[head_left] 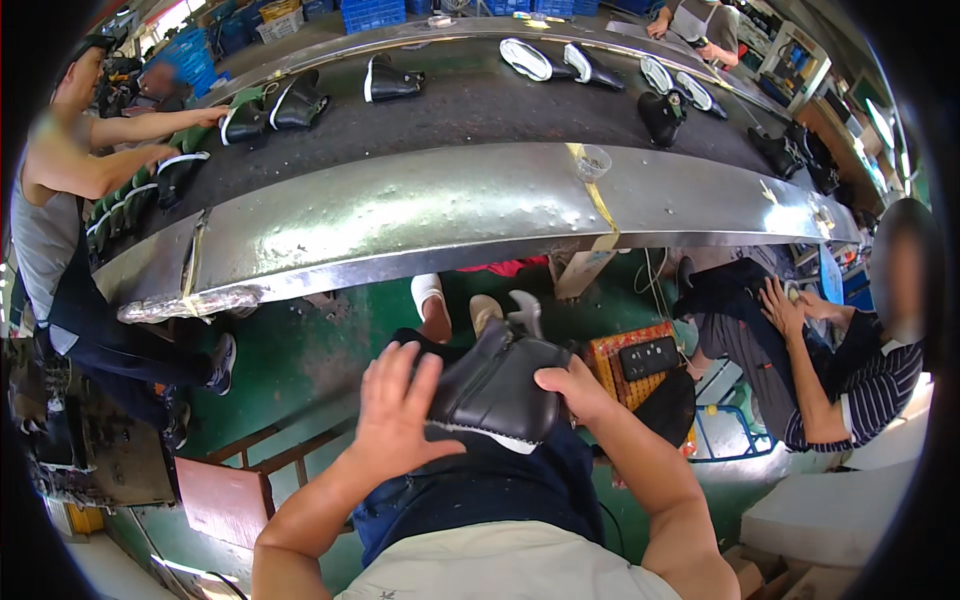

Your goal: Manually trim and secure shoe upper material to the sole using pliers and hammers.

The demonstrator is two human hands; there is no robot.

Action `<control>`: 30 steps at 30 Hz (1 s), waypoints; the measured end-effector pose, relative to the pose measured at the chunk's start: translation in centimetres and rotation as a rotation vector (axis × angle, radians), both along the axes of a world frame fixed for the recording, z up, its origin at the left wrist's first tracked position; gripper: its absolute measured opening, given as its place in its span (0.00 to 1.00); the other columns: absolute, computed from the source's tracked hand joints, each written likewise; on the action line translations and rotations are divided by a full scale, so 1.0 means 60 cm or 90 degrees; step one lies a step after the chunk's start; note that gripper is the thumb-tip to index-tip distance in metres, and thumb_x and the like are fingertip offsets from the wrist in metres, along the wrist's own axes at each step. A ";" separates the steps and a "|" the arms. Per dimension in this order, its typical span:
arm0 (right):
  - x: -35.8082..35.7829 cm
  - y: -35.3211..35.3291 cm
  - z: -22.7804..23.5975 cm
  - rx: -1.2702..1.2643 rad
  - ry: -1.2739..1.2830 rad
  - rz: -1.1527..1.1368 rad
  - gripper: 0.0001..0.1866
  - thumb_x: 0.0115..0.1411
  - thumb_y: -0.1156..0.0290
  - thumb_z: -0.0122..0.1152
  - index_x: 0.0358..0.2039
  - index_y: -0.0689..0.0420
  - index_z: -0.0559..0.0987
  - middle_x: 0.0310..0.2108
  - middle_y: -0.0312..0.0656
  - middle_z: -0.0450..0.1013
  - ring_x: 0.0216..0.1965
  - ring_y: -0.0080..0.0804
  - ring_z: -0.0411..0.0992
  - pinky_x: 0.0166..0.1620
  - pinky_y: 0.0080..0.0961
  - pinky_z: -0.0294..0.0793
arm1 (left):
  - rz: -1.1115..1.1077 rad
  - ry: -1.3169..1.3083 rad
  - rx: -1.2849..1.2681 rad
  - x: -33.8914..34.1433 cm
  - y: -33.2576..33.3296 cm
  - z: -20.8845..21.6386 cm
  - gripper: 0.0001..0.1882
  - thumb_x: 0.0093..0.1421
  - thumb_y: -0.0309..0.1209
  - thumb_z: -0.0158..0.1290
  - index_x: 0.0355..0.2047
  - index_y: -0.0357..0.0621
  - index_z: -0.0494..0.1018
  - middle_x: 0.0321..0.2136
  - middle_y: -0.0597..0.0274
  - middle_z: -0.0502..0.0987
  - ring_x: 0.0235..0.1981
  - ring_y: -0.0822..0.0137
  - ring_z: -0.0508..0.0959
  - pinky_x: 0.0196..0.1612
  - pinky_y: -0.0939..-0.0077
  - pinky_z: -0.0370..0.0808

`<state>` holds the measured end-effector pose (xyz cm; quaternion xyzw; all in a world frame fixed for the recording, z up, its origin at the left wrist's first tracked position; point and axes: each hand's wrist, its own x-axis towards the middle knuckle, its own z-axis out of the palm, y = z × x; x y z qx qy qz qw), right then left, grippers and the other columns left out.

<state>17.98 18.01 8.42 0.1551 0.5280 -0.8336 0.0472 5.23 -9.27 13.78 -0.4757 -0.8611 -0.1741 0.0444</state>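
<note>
A black leather ankle boot with a side zip and a pale edge along its sole lies tilted above my lap. My right hand grips its right end, the thumb pressed on the leather. Beside the boot's left end, my left hand is open with its fingers spread; whether it touches the leather I cannot tell. Just beyond the boot's top a grey curved piece sticks up, its lower part hidden.
A metal-edged bench curves ahead, its dark belt carrying several boots. One person reaches over boots at left; another sits at right. A wooden frame and a patterned seat with a black device flank me.
</note>
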 end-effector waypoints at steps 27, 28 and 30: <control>0.082 -0.015 -0.092 0.067 -0.250 0.030 0.16 0.66 0.67 0.61 0.50 0.62 0.73 0.39 0.41 0.78 0.37 0.22 0.75 0.39 0.24 0.75 | 0.073 -0.858 0.164 0.031 0.026 -0.332 0.50 0.54 0.25 0.55 0.75 0.40 0.45 0.75 0.43 0.45 0.74 0.60 0.55 0.70 0.74 0.57; 0.091 -0.012 -0.075 0.149 -0.325 0.132 0.19 0.65 0.68 0.61 0.53 0.63 0.73 0.41 0.44 0.79 0.39 0.28 0.76 0.42 0.27 0.75 | 0.073 -0.863 0.166 0.036 0.028 -0.336 0.50 0.54 0.25 0.55 0.75 0.40 0.45 0.75 0.43 0.45 0.74 0.60 0.55 0.70 0.74 0.57; 0.095 -0.013 -0.047 0.232 -0.399 0.242 0.21 0.64 0.68 0.62 0.55 0.64 0.72 0.42 0.47 0.79 0.42 0.34 0.78 0.46 0.30 0.76 | 0.054 -0.947 0.261 0.051 0.028 -0.342 0.52 0.55 0.26 0.55 0.76 0.41 0.39 0.75 0.44 0.45 0.73 0.58 0.56 0.72 0.74 0.52</control>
